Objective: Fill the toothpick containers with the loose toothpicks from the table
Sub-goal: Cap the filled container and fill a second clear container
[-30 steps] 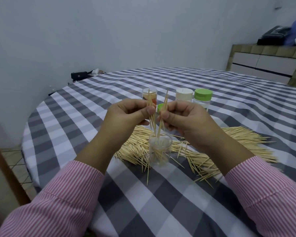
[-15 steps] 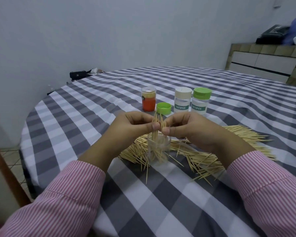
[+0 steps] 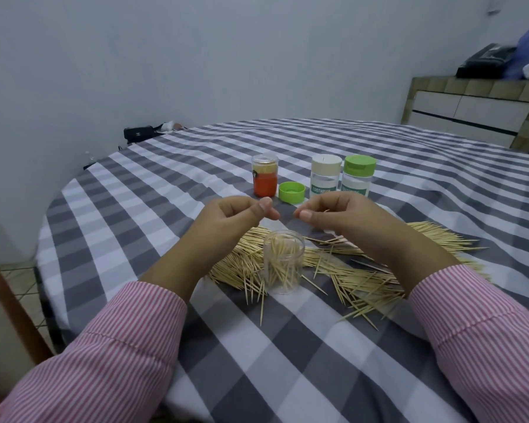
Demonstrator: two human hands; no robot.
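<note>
Left of centre, the left hand (image 3: 235, 213) hovers above the table, thumb and fingers lightly pinched together with nothing visibly held. Just below and between the hands, the clear open container (image 3: 283, 261) stands upright, partly filled with toothpicks. Beyond it, the orange container (image 3: 264, 180), a loose green lid (image 3: 291, 192) and two capped toothpick bottles (image 3: 325, 175). Right of centre, the right hand (image 3: 339, 213) curls loosely; whether it holds a stick, I cannot tell. The loose toothpicks (image 3: 364, 270) sprawl across the checked tablecloth (image 3: 287, 346). They look featherlight, stiff, sharp-tipped and prone to scatter, so best pinched mid-length in small aligned bundles.
</note>
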